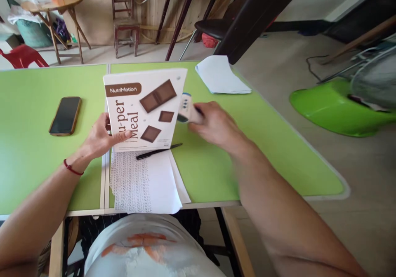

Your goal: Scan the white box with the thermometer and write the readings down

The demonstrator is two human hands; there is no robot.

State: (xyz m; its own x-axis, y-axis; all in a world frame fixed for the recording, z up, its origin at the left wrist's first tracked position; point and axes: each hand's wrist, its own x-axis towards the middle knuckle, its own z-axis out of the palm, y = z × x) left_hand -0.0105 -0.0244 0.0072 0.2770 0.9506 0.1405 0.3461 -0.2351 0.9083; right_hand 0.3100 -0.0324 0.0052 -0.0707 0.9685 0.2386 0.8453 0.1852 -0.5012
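My left hand point(102, 139) grips the lower left edge of a white NutriMotion meal box point(154, 122), its thumb across the front. The box is held upright, showing brown chocolate-like pieces. In my right hand point(215, 124), closed around its handle, is a white handheld device point(185, 108) with small dark buttons and a blue edge, resembling an infrared thermometer. The device is right beside the box's right side, and its front end is partly hidden. Below the box, a black pen point(151, 153) lies on handwritten sheets of paper point(139, 186).
A phone point(65, 116) lies left on the green table point(27, 161). Folded white paper point(221, 75) is at the back right. A dark slanted post point(247, 25) stands behind the table. A green plastic chair point(328, 108) is off to the right.
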